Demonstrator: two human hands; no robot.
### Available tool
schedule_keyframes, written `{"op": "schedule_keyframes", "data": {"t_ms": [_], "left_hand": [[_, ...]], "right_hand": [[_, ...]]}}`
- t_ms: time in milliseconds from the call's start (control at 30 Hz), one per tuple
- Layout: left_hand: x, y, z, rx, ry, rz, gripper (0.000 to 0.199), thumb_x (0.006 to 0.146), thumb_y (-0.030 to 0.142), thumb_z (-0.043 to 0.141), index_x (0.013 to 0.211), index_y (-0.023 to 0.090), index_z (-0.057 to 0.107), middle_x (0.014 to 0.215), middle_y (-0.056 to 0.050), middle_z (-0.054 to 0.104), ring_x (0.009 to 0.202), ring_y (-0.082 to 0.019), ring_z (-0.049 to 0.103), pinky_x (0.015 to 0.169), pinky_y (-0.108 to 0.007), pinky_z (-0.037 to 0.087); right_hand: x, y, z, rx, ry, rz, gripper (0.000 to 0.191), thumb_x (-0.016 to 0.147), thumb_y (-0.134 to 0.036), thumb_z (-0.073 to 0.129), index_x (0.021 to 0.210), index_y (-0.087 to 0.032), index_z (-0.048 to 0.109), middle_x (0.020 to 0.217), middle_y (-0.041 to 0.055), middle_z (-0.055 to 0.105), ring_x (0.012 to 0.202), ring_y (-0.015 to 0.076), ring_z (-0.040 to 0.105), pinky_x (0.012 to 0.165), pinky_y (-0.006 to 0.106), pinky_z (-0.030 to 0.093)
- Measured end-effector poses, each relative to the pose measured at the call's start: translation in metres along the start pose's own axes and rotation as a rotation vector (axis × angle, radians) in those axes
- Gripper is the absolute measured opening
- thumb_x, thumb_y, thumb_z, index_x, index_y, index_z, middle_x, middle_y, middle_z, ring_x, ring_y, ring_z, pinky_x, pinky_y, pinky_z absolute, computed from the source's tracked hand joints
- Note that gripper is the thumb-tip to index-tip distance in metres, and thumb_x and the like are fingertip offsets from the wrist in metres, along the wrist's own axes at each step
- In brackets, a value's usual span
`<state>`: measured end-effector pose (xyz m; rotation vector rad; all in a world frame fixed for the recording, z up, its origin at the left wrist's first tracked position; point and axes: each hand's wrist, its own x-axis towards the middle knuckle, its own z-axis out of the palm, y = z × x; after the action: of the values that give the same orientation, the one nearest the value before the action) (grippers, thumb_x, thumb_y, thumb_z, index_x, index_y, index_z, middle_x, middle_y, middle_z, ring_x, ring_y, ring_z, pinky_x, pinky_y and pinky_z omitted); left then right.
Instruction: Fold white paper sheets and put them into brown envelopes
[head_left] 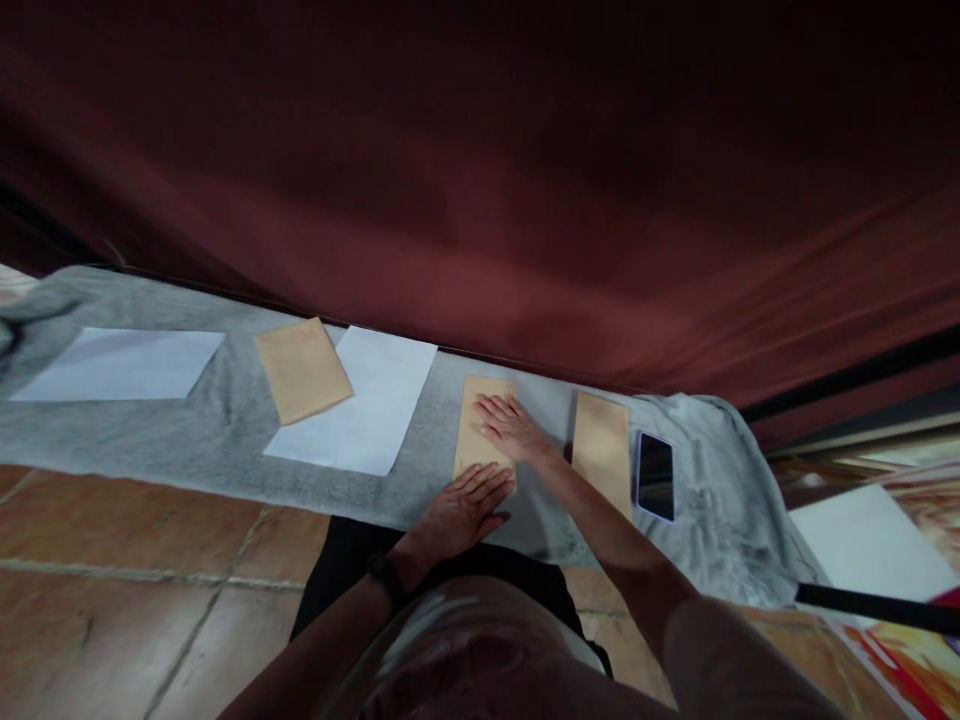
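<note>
A brown paper envelope (472, 430) lies lengthwise in front of me on a grey cloth. Across its near end my left hand (466, 505) rests flat, fingers stretched out. My right hand (511, 428) presses flat on its upper right part, fingers spread. Both palms hide part of the envelope. To the right lies a second brown envelope (602, 445), partly covered by my right forearm. Farther left another brown envelope (304, 370) overlaps a white sheet of paper (379, 400).
A phone (655, 475) with a dark screen lies right of the envelopes. Another white sheet (127, 362) is at the far left of the grey cloth (217, 440). A dark red curtain (465, 220) hangs behind the table edge. A white board (874, 545) is low on the right.
</note>
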<state>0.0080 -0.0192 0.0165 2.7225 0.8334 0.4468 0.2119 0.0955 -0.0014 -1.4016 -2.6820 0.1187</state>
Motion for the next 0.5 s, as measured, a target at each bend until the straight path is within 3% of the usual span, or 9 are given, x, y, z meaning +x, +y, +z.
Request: {"op": "schedule_keyframes", "data": {"t_ms": [167, 300, 500], "left_hand": [[-0.005, -0.004, 0.004, -0.038, -0.022, 0.014, 0.055, 0.104, 0.047, 0.046, 0.153, 0.023, 0.042, 0.158, -0.009, 0.048, 0.148, -0.024, 0.041, 0.123, -0.045, 0.033], [-0.007, -0.004, -0.005, -0.091, -0.048, 0.013, 0.055, 0.103, 0.047, 0.047, 0.151, 0.018, 0.045, 0.154, -0.012, 0.052, 0.145, -0.025, 0.046, 0.121, -0.045, 0.037], [-0.010, -0.014, -0.020, -0.277, 0.027, -0.007, 0.035, 0.105, 0.027, 0.040, 0.132, 0.022, 0.062, 0.134, -0.006, 0.069, 0.130, -0.018, 0.059, 0.113, -0.038, 0.047]], "right_hand": [[-0.033, -0.019, -0.002, 0.026, 0.010, -0.065, 0.054, 0.108, -0.035, 0.040, 0.159, -0.022, 0.033, 0.166, 0.0029, 0.032, 0.154, 0.0216, 0.030, 0.129, 0.047, 0.020], [-0.055, -0.033, -0.008, 0.054, 0.017, -0.081, 0.054, 0.108, -0.034, 0.040, 0.160, -0.022, 0.031, 0.166, 0.0032, 0.033, 0.153, 0.0199, 0.032, 0.129, 0.046, 0.021], [-0.094, -0.056, -0.009, 0.105, 0.013, -0.101, 0.058, 0.108, -0.039, 0.044, 0.161, -0.024, 0.027, 0.164, 0.0038, 0.036, 0.152, 0.0190, 0.033, 0.129, 0.046, 0.023]]}}
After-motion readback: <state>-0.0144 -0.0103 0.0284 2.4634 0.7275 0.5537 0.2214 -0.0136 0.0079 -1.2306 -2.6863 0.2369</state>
